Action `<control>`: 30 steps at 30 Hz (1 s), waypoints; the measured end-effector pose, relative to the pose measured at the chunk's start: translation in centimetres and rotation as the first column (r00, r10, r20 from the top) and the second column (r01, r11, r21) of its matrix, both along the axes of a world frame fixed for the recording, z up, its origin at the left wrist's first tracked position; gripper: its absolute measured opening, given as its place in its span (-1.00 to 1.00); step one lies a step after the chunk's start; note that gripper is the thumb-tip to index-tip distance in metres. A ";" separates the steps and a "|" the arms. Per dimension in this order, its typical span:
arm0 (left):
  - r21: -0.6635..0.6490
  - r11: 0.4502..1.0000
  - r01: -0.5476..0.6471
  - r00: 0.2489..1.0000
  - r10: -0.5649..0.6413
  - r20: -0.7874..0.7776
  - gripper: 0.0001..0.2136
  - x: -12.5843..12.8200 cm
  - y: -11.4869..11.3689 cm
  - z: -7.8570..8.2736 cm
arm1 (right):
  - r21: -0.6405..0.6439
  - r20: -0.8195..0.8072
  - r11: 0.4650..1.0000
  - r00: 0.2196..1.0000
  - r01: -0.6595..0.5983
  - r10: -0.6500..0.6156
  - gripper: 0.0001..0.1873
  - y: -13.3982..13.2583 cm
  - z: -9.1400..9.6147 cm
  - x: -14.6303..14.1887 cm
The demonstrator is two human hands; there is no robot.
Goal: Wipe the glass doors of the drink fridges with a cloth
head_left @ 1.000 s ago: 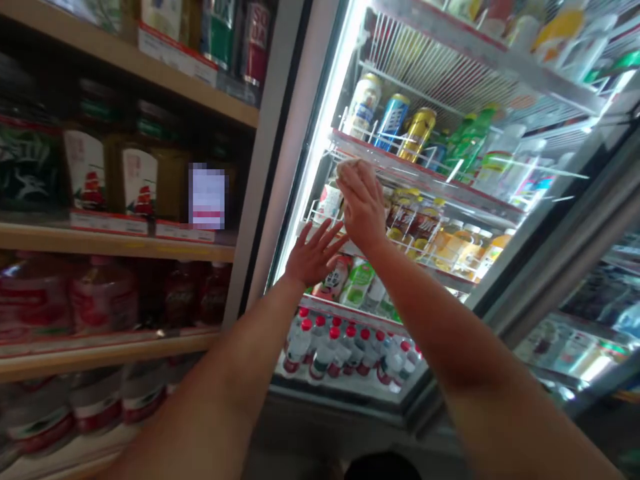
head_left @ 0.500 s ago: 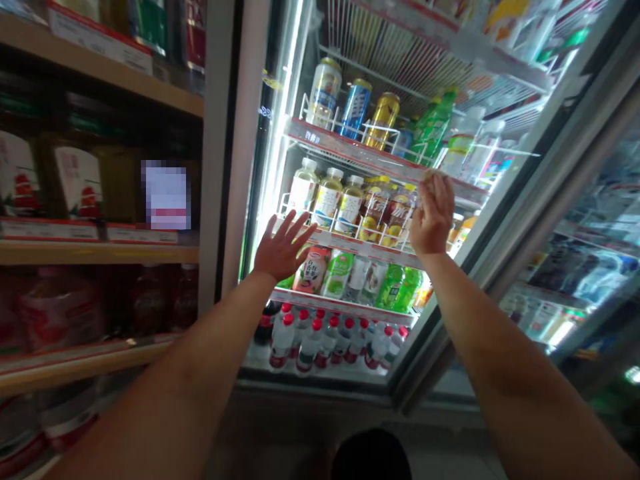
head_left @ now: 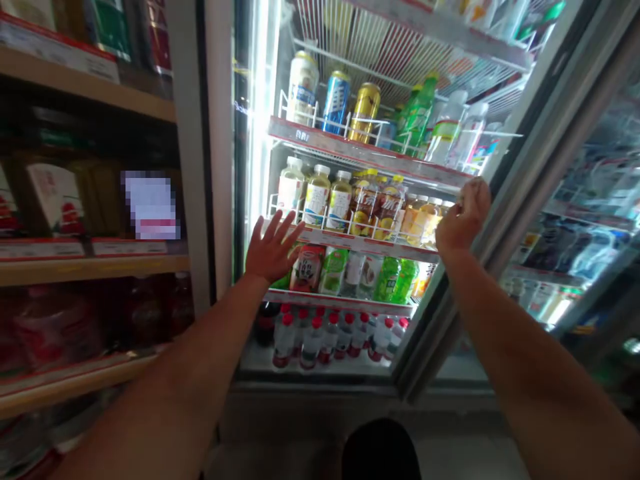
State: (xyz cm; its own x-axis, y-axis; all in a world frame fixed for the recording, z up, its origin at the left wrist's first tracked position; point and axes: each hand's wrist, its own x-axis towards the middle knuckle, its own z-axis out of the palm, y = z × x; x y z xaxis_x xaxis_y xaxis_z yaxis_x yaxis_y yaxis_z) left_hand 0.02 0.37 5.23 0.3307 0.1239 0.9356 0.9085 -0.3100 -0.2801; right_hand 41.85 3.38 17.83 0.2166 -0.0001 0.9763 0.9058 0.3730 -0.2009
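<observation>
My left hand [head_left: 273, 250] is raised with its fingers spread, in front of the left side of a lit drinks fridge [head_left: 333, 297]. It appears to be against or close to the glass; contact cannot be made out. Behind its fingertips stand pale-labelled bottles [head_left: 316, 197]. Further right, my right hand [head_left: 464, 217] has its fingers bent together near the grey door frame [head_left: 500, 220]. Whatever may be in those fingers is too blurred to name. Amber drink bottles [head_left: 419, 220] show just left of this hand.
Cans [head_left: 336, 100] and green bottles [head_left: 421, 113] fill the shelf above. Red-capped bottles [head_left: 311, 343] stand at the bottom. Wooden shelves [head_left: 95, 263] with bottles are on the left; another glass-fronted cooler [head_left: 585, 267] is on the right. A dark rounded shape [head_left: 381, 450] is below.
My right hand has moved right across the fridge front, from the middle shelf's bottles towards the door frame. My left hand keeps its spread pose. The view has shifted slightly.
</observation>
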 end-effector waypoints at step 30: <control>-0.052 0.999 0.018 1.000 -0.018 -0.008 -0.38 -0.1 -0.3 -0.1 | -0.058 0.521 0.982 0.834 -0.178 0.182 -0.43 -1.2 11.4 -19.8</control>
